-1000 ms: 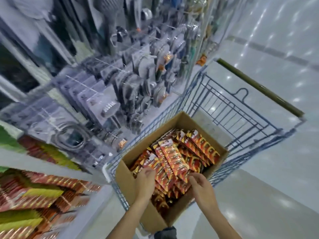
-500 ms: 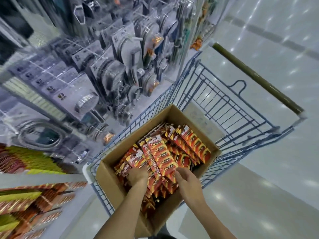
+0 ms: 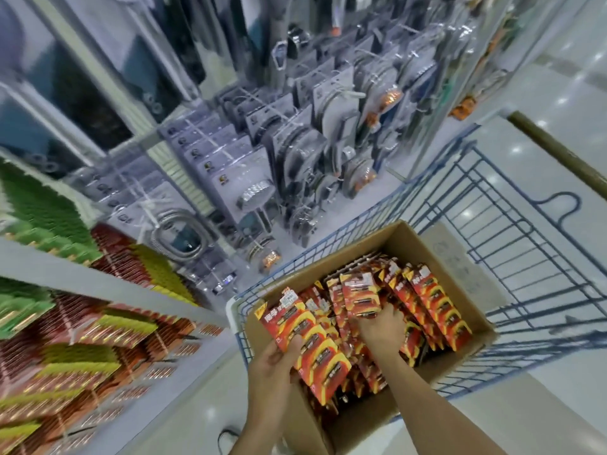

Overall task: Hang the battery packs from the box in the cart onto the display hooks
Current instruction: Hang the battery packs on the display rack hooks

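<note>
Between the thumb and curled fingers of the left hand, a fanned stack of red battery packs is gripped above the near wall of the cardboard box. A second bunch of packs is clutched in the right hand's curled fingers, down among those filling the box. The box is carried in a blue wire cart; stocked display hooks are seen left of the left hand.

Glossy battery packs, matt cardboard box, wire cart.

Forearms extended, left hand gripping a pack strip, thumb atop it — right hand pinching a single pack at its fingertips
</note>
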